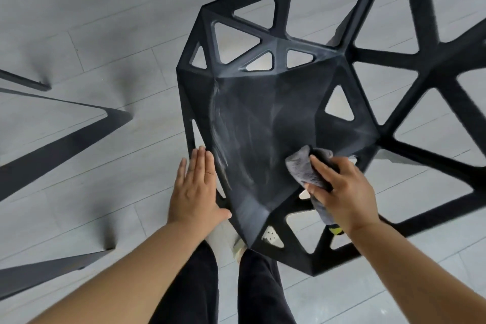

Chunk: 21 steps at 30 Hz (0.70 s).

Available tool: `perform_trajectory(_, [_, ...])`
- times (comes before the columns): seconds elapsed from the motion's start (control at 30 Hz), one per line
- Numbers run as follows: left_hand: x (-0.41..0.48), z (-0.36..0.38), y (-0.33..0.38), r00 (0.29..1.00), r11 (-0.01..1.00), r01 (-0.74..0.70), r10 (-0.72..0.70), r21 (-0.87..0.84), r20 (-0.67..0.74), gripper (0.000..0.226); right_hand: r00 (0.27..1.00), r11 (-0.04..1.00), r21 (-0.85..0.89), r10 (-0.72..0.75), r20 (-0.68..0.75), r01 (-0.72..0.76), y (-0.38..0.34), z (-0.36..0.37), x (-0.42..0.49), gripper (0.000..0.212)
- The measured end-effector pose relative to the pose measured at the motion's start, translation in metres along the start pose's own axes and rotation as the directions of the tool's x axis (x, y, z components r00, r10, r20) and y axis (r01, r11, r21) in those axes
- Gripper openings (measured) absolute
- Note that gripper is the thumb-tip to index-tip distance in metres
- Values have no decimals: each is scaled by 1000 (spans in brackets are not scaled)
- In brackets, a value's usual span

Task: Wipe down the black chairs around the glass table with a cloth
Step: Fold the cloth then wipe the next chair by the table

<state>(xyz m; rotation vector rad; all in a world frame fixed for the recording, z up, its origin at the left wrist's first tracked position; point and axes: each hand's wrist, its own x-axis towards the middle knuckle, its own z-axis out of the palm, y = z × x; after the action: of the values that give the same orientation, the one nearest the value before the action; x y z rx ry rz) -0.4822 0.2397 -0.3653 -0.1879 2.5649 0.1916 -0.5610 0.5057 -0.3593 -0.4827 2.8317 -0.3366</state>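
A black chair point(257, 118) with triangular cut-outs fills the centre and right of the head view; its faceted seat shows pale streaks. My right hand point(339, 189) presses a grey cloth point(302, 166) onto the seat's near right part, fingers closed around it. One end of the cloth hangs down under the hand, showing a yellow tag point(335, 230). My left hand point(196, 187) lies flat with fingers together against the seat's left edge, thumb touching the rim. It holds nothing.
Black metal table legs point(60, 144) slant across the left side over a grey plank floor point(105, 21). My legs in dark trousers point(200, 287) and light shoes stand just in front of the chair's near corner.
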Motion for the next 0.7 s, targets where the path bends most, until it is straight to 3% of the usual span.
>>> perform_trajectory(0.2, [16,-1,52,996,997,-36,30,-75,-82,130,965,967,27,255,-55,-254,40,-34,25,56])
perform_trajectory(0.3, [22,-2,67,994,991,-60,48,-121,-100,127,962,972,15,232,-145,-233,23,-41,50,61])
perform_trajectory(0.4, [25,1,75,994,979,-92,80,-184,-73,127,955,978,116,197,-223,-174,-16,-40,79,62])
perform_trajectory(0.5, [27,5,67,989,960,-118,91,-255,-118,120,979,969,183,184,-86,-166,-57,-30,85,87])
perform_trajectory(0.57, [27,6,54,979,952,-135,85,-276,-185,108,979,959,196,203,22,-203,-70,-17,72,92])
perform_trajectory(0.7, [29,0,22,970,944,-89,10,-318,-242,87,983,965,192,181,13,-180,-73,-2,38,53])
